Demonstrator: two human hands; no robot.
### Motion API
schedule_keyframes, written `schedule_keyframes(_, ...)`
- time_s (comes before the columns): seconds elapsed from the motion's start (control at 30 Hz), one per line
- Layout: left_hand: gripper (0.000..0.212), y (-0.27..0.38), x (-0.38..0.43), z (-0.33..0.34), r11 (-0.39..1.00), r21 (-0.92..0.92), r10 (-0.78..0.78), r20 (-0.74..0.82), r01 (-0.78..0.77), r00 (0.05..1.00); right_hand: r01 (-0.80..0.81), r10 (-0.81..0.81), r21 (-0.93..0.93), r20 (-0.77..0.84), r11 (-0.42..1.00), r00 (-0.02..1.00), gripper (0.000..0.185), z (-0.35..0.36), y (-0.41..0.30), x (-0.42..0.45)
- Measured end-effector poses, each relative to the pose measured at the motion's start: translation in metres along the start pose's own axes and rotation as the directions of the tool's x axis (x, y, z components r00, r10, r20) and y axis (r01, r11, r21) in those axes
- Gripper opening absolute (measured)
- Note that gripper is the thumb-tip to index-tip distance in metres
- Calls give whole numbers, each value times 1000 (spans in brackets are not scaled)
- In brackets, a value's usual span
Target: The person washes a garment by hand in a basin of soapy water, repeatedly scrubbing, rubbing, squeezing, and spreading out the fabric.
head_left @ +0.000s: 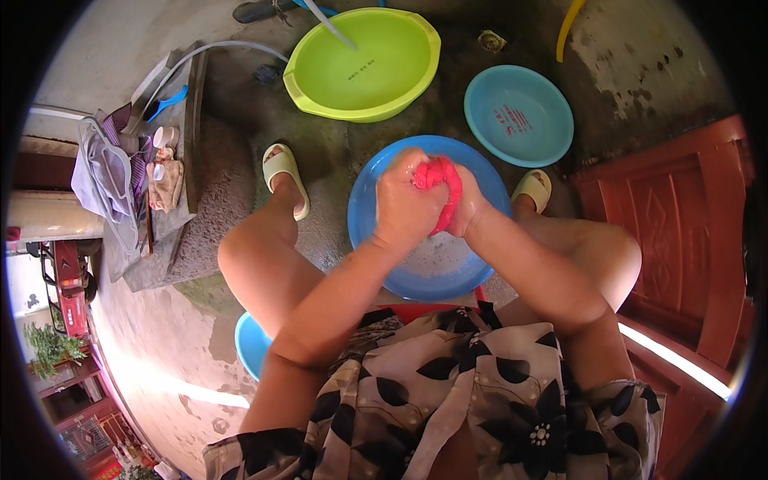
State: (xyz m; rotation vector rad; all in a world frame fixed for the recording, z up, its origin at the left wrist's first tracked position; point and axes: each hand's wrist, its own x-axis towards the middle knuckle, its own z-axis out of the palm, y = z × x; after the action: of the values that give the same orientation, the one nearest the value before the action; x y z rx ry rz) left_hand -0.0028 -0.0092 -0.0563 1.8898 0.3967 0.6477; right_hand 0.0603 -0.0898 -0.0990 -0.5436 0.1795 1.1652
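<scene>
Both hands grip a wet, twisted red cloth (447, 174) above a blue plastic basin (372, 174). My left hand (408, 198) is closed around one end, with a bunched part of the cloth showing past the fingers. Behind the cloth, my right hand (473, 201) is clenched on it, its fingers mostly hidden. A loop of the fabric hangs between the two hands. Sudsy, greyish water (438, 258) lies in the basin, which stands on the wet floor between my legs.
A lime-green basin (366, 66) with a hose (330, 24) leading in stands ahead. To its right is a light-blue basin (519, 114). A stone slab at left holds a blue brush (168, 103), a clothes hanger (108, 180) and cloths. A red wooden door (660, 228) stands at right.
</scene>
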Motion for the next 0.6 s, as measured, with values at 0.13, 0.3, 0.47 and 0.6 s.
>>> schedule_keyframes(0.13, 15, -3, 25, -16, 993, 89, -87, 191, 71, 978, -20, 19, -92, -12, 996, 1000, 24, 16, -6, 12)
schedule_keyframes(0.3, 12, -27, 54, -38, 835, -112, -463, 388, 539, 797, 99, -129, -165, -181, 981, 975, 27, 1, -11, 33)
schedule_keyframes(0.47, 20, -38, 70, -62, 552, -190, -721, 380, 812, 579, -8, -122, -269, -463, 963, 878, 28, -93, -13, 48)
schedule_keyframes(0.6, 16, -58, 74, -59, 714, 44, -615, 515, 698, 597, -1, -294, -392, -691, 920, 661, 34, -205, 6, 70)
